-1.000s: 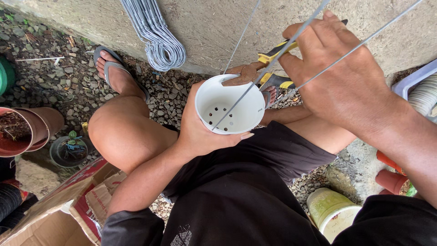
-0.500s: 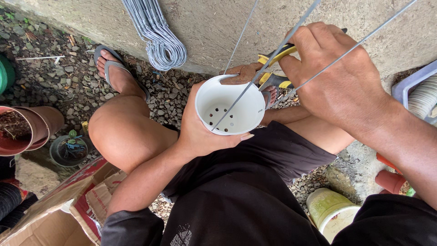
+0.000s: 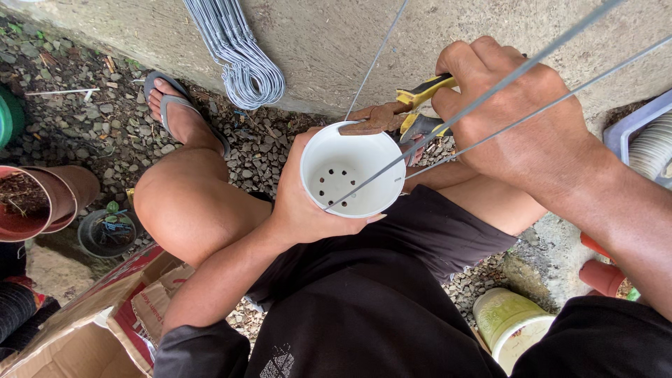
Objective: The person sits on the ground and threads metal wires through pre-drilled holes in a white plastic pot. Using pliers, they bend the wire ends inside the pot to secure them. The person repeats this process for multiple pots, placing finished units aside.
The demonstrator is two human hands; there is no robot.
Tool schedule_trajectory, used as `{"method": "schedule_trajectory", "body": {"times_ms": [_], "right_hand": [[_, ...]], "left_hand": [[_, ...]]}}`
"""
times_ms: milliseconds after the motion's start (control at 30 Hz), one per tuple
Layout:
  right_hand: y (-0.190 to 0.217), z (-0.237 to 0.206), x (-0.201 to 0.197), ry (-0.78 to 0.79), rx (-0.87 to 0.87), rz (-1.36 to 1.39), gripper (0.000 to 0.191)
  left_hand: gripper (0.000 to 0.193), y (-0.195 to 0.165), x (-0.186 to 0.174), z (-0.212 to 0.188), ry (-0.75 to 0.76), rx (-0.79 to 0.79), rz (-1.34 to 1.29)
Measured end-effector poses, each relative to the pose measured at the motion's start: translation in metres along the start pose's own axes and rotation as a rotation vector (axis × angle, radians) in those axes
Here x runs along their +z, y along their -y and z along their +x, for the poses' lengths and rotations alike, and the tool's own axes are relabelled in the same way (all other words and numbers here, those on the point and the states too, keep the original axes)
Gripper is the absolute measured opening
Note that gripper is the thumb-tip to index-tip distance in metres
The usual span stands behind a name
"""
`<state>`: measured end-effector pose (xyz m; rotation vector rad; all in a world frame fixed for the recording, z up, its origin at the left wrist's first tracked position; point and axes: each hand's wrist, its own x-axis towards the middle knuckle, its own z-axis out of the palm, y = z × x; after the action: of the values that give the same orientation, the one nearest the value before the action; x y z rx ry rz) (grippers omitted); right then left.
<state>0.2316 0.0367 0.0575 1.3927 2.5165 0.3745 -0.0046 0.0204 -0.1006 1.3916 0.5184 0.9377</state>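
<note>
My left hand point(image 3: 302, 203) wraps around a small white plastic pot point(image 3: 352, 169) with several drain holes in its bottom, held above my lap. My right hand point(image 3: 521, 119) grips pliers with yellow and black handles point(image 3: 413, 105). Their rusty jaws rest at the pot's far rim. Three thin metal wires point(image 3: 490, 91) run from the pot's rim up past my right hand and out of the top of the view.
A bundle of bent grey wire point(image 3: 241, 59) lies on the concrete slab point(image 3: 336, 42) ahead. Gravel covers the ground around my sandalled foot point(image 3: 183, 112). Brown pots point(image 3: 42, 203) stand at left, a cardboard box point(image 3: 84, 329) at lower left, a green-white container point(image 3: 514, 325) at lower right.
The pliers' jaws have shifted slightly left onto the pot's far rim. Pot and left hand have stayed in place.
</note>
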Motion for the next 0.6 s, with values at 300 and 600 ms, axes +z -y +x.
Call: {"method": "schedule_trajectory", "body": {"times_ms": [300, 600], "right_hand": [[-0.007, -0.003, 0.003, -0.008, 0.007, 0.034, 0.007], [-0.012, -0.008, 0.011, 0.125, 0.030, 0.068, 0.006]], "left_hand": [[0.098, -0.001, 0.001, 0.002, 0.031, -0.017, -0.005], [0.099, -0.003, 0.001, 0.006, 0.068, -0.036, -0.029]]}}
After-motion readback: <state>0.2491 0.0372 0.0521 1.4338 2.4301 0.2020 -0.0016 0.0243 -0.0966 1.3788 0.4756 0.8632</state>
